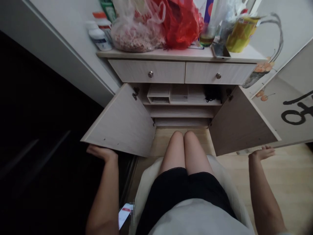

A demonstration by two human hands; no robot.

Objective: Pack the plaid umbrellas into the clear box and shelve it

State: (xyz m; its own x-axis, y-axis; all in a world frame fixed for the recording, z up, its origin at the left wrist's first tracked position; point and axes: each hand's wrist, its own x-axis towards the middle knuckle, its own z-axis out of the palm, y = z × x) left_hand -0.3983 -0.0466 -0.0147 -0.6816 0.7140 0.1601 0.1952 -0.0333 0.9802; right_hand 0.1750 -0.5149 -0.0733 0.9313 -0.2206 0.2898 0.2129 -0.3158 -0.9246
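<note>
I sit facing a low pale wooden cabinet (183, 72) with both its lower doors swung wide. My left hand (100, 152) is under the bottom edge of the left door (122, 120), fingers flat and apart, touching it or just beside it. My right hand (262, 152) is spread with nothing in it, just below the outer corner of the right door (241, 122). Inside the cabinet, shelves hold white boxes (158, 94) and a dark object (212, 93). My knees (184, 143) point into the opening.
On the cabinet top stand a red plastic bag (181, 23), a clear bag (137, 31), white bottles (99, 37), a glass (207, 36), a phone (220, 50) and a yellow packet (239, 34). Two shut drawers sit below. A dark area fills the left; wooden floor lies right.
</note>
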